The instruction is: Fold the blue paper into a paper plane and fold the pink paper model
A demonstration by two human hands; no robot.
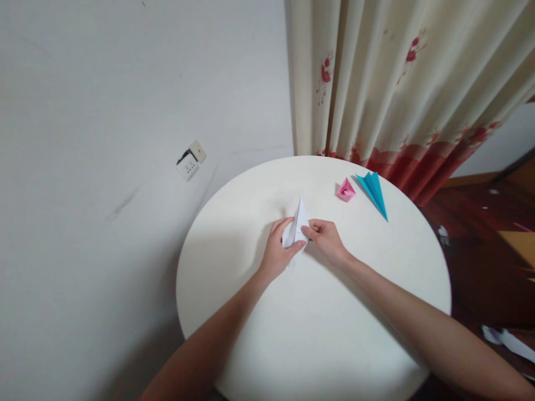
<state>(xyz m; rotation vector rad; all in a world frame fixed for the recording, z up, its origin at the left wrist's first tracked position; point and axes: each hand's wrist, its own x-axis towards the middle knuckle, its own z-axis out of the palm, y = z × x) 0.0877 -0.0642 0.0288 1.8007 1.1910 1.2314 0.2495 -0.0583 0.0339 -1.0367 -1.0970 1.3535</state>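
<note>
A white folded paper (298, 218), pointed at its far end, stands just above the round white table (317, 334) near its middle. My left hand (278, 250) grips its lower left side, thumb against the bottom edge. My right hand (326, 238) pinches its lower right edge with fingers curled. A pink folded paper shape (345, 190) and a blue folded paper plane (374, 192) lie side by side at the far right of the table, apart from both hands.
A cream curtain (401, 83) with a red flower print hangs behind the table. A wall socket (190, 161) sits on the grey wall at the left. Dark wooden floor (480, 262) with white paper scraps (507, 341) lies to the right.
</note>
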